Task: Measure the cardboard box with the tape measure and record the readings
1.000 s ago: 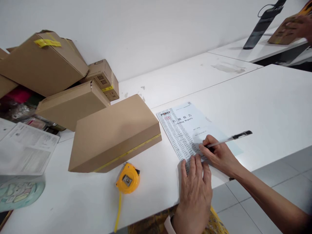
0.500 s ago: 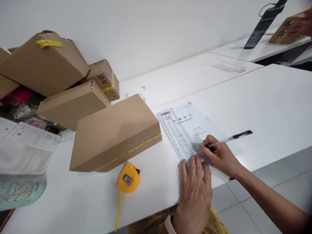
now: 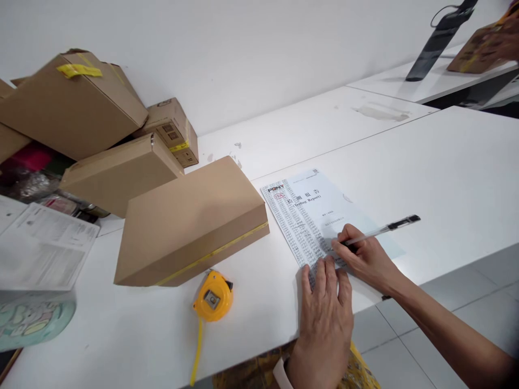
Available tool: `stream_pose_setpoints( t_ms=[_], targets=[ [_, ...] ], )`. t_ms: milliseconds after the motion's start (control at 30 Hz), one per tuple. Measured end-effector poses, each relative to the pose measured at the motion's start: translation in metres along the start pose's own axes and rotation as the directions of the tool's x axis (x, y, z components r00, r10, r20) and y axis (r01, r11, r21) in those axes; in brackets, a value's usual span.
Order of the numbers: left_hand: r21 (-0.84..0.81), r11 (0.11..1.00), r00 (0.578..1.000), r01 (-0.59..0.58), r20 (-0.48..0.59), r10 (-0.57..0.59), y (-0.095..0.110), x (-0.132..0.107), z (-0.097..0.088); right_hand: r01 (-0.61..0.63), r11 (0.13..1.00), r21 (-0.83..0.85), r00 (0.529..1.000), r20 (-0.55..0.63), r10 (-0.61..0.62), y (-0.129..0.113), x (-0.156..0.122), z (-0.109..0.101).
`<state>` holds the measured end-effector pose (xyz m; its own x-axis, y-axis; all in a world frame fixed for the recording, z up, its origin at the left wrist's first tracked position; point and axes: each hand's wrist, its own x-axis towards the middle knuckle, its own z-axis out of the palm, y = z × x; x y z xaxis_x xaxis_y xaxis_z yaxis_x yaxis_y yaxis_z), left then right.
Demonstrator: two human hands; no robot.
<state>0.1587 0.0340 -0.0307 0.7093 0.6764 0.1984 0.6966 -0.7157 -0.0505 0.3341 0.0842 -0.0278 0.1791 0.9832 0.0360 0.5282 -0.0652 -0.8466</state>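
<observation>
Between the fingers of my right hand [image 3: 367, 259] is a pen [image 3: 383, 229], its black-capped end pointing up to the right. The pen's tip is hidden behind my fingers, over a printed report [image 3: 320, 202] covered in rows of handwriting down its left side. My left hand [image 3: 326, 313] lies flat with fingers stretched over the paper's lower edge. A closed cardboard box [image 3: 194, 216] stands left of the report. In front of it is a yellow tape measure [image 3: 213, 296] with a short length of tape [image 3: 197, 354] out.
Several cardboard boxes [image 3: 73, 108] are piled at the left. Printed sheets [image 3: 48, 243] and a pale green patterned object [image 3: 36, 324] lie nearer. A dark bottle [image 3: 440, 46] stands far right, beside another person's hand [image 3: 503, 40] on a taped box [image 3: 472, 51].
My hands, the pen and the report look the same. At the far right, the other person's hand has shifted slightly on the taped box.
</observation>
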Motion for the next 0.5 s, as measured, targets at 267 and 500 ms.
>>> stream_pose_setpoints(
  t_ms=[267, 500],
  targets=[
    [-0.006, 1.0, 1.0, -0.004, 0.008, 0.004, 0.0014, -0.0005, -0.0015, -0.002, 1.0, -0.028, 1.0, -0.025, 0.001, -0.0004, -0.0012, -0.0007],
    [-0.022, 1.0, 1.0, 0.002, 0.006, -0.002, -0.0005, 0.0018, 0.0008, -0.01, 1.0, -0.013, 1.0, -0.009, 0.01, -0.0024, -0.0005, -0.0002]
  ],
)
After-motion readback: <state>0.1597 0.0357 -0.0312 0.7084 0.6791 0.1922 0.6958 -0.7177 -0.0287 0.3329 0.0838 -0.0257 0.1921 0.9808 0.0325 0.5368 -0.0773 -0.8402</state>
